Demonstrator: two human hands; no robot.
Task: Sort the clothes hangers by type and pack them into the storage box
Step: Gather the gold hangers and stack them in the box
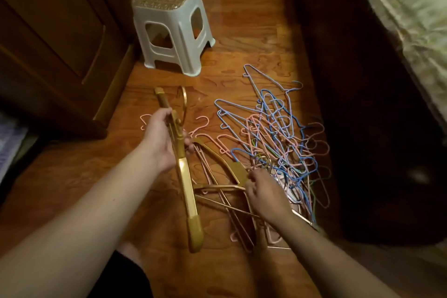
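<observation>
Left hand [162, 139] grips gold hangers [185, 176] | right hand [263, 192] pinches a gold hanger [232, 169], 5 o'clock | step: sorting gold type | next: free it from wire tangle [278, 133]

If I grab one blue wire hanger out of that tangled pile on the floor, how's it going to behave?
It will probably snag: the blue wire hangers are interlaced with the pink wire hangers, so neighbours would likely drag along. The wire looks thin, so each should be light and may flex a little. On the glossy wooden floor the pile may slide rather than stay put.
</observation>
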